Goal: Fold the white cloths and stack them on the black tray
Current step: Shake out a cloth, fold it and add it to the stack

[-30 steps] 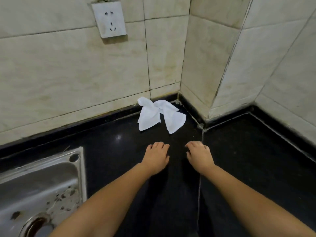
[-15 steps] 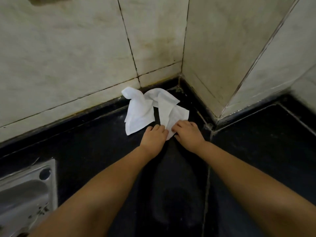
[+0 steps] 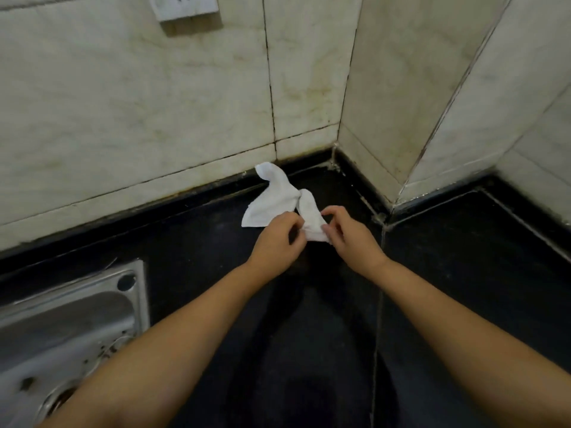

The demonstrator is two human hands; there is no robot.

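A crumpled white cloth point(image 3: 272, 202) lies on the black counter point(image 3: 191, 242) close to the tiled wall corner. Its near end is bunched between both hands. My left hand point(image 3: 276, 242) pinches the cloth's near left edge with thumb and fingers. My right hand point(image 3: 346, 234) pinches the near right part of the same cloth, fingers curled over it. The far tip of the cloth points up toward the wall base. No black tray is in view.
A steel sink point(image 3: 61, 332) with a drain sits at the lower left. Tiled walls point(image 3: 154, 103) close the back and right, meeting in a jutting corner point(image 3: 392, 199). A wall socket point(image 3: 185, 7) is at the top. The counter has a seam point(image 3: 380, 273) running toward me.
Both hands reached forward from the bare counter to the cloth and took hold of its near end. The cloth has been pulled together and drawn slightly toward me.
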